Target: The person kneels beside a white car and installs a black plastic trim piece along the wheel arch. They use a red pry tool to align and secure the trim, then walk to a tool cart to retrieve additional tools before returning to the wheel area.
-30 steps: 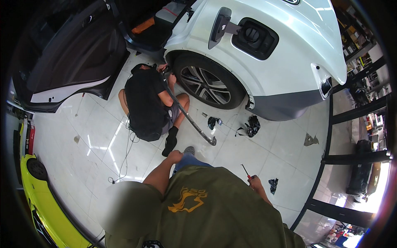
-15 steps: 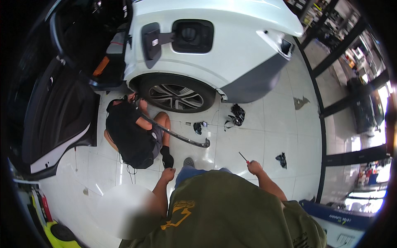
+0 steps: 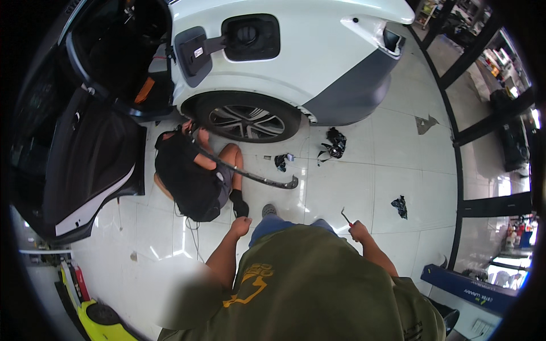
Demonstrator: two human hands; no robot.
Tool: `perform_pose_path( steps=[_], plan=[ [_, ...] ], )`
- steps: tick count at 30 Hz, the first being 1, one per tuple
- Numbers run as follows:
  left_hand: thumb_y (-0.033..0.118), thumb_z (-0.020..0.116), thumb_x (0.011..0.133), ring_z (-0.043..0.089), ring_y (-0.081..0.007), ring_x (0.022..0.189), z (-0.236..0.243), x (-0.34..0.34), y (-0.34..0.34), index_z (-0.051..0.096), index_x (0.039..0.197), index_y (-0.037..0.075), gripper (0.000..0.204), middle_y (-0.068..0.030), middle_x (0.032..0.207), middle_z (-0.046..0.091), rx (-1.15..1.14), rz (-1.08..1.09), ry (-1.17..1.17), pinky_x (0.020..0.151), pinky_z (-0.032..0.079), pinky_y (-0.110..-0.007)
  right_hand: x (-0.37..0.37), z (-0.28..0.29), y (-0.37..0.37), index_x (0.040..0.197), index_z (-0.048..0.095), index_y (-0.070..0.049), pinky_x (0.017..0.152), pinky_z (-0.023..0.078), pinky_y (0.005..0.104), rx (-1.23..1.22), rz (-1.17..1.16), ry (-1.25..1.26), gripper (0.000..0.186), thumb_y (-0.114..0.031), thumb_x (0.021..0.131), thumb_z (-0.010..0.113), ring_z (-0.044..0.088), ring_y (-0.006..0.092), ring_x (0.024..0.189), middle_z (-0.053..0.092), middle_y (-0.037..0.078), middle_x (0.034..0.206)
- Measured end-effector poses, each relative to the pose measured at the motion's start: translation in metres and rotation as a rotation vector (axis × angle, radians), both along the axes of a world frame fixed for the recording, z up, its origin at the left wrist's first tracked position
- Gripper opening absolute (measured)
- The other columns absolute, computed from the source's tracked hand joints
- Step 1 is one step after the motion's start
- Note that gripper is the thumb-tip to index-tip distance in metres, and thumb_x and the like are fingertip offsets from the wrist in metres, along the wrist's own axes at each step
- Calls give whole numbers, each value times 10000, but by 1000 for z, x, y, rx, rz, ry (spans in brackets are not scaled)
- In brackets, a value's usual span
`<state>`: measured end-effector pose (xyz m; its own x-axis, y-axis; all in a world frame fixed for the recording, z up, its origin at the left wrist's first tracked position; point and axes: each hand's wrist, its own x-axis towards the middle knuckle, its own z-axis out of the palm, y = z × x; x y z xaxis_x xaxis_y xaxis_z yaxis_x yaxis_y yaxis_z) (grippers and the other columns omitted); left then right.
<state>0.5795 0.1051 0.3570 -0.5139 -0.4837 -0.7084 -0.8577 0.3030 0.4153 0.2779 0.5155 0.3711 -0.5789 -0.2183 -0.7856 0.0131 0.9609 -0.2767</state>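
Observation:
My right hand [image 3: 358, 232] is closed round the red handle of a slim pry tool [image 3: 346, 216], its thin metal shaft pointing away from me and bent at the tip. My left hand [image 3: 241, 226] is a closed fist in front of my body, near the black-covered foot of a person [image 3: 187, 173] sitting on the floor. Whether the fist holds anything is hidden. That person's hands are up by the wheel arch, at one end of a long curved black trim strip [image 3: 259, 179]. Beside them is the car's rear wheel [image 3: 247, 116].
The white car [image 3: 318, 51] has its fuel flap [image 3: 192, 57] and rear door [image 3: 96, 165] open. Crumpled black plastic [image 3: 334, 145] and smaller black scraps [image 3: 400, 207] lie on the tiled floor. A blue-and-white box [image 3: 466, 287] stands behind me at right, a yellow-green machine [image 3: 102, 318] at left.
My view has shifted a little, with the car and floor sliding in it. The tool in my right hand has turned, so its bent tip shows. My left fist stays closed.

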Motion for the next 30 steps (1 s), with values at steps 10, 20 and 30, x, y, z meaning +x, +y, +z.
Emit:
perform_pose_path(
  steps=[10,20,30],
  plan=[
    [413,450,887,562,-401,1021,24,-26,37,644,993,-8,474,-238,1052,614,-8,-10,33,871,433,-446,1,-16,38,951,535,54,379,438,359,17,-56,-114,270,-181,822,565,565,224,453,561,131,632],
    [411,447,900,551,-385,1055,18,-16,14,628,1035,6,464,-219,1100,603,-14,-12,-8,897,423,-446,-8,-15,4,845,551,71,503,508,393,-88,-11,-50,298,-216,842,473,620,283,488,615,203,622],
    [388,472,885,567,-380,1018,-2,9,5,633,1023,10,434,-220,1042,624,23,93,38,865,434,-427,-4,13,-34,951,549,93,561,527,392,-35,94,-45,312,-176,813,469,639,304,552,637,234,728]
  ],
)
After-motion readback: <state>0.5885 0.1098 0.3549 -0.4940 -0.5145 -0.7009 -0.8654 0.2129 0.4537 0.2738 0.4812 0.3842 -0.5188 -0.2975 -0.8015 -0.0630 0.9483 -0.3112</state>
